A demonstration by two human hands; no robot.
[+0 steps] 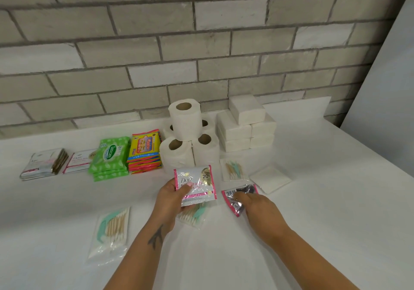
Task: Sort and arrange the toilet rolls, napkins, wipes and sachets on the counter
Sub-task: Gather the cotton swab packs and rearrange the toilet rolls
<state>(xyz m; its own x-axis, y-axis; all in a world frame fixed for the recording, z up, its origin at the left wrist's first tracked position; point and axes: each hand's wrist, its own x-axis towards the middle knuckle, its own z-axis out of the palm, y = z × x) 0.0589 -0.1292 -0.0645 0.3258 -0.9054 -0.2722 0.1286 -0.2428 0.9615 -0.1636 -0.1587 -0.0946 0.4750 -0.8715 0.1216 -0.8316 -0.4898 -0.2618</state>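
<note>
My left hand holds a white and pink Dove sachet above the counter, thumb across its face. My right hand lies on a second sachet that rests face down on the counter, fingertips touching its foil back. Toilet rolls stand stacked by the wall, with white napkin packs piled to their right. Green wipes packs and yellow wipes packs sit stacked left of the rolls. Two piles of sachets lie at the far left.
Clear packets of cotton buds lie at the front left, under my left hand and near the rolls. A single napkin pack lies to the right. A white panel leans at the right edge of the white counter.
</note>
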